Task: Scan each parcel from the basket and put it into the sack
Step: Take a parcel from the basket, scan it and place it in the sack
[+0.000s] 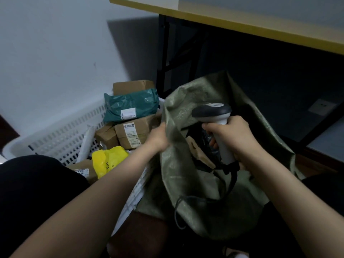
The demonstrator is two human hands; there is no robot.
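Observation:
A green woven sack (pixel 188 183) stands open between my knees. My left hand (pixel 158 137) grips its left rim, the fingertips hidden behind the fabric. My right hand (pixel 232 138) holds the white handle of a barcode scanner (pixel 216 116) over the sack's mouth; its dark head points left. A brown parcel (pixel 200 155) shows inside the sack. On the left, a white perforated basket (pixel 61 135) holds a teal mailer (pixel 130 107), brown boxes (pixel 130 133) and a yellow bag (pixel 108 161).
A yellow-edged table (pixel 242 23) with black legs (pixel 162 58) stands behind the sack. The wall runs behind the basket. The scanner's black cable (pixel 197 200) loops over the sack's front. My dark-clothed knees fill the lower corners.

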